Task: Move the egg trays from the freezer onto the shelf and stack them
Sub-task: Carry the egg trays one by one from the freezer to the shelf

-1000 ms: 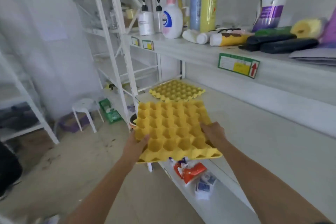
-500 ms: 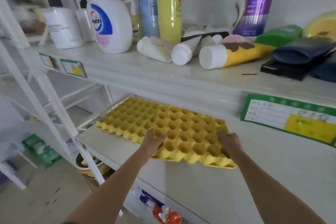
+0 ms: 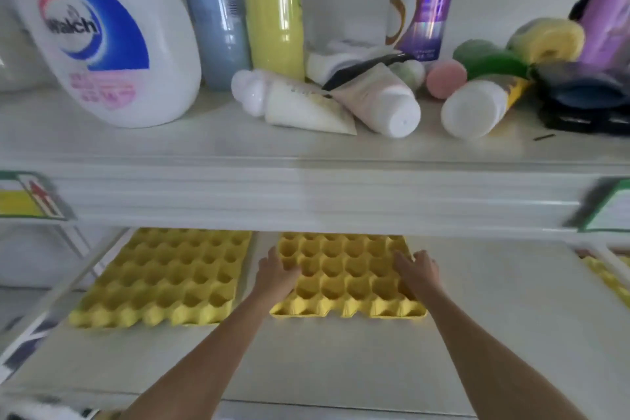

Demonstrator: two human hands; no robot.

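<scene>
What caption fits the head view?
Both hands, left hand and right hand, set a yellow egg tray beside another tray.

Walch bottle (image 3: 102,34) and toppled tubes (image 3: 375,102) crowd the upper ledge.

A large white bottle (image 3: 102,41) on the upper shelf reads "Walch" across a blue swirl. Other labels are too blurred to read.

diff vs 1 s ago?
The carried egg tray went from mid-air in front of the shelf down onto it, beside the first egg tray, not stacked. Left hand and right hand stay on its sides. First tray unmoved.
</scene>
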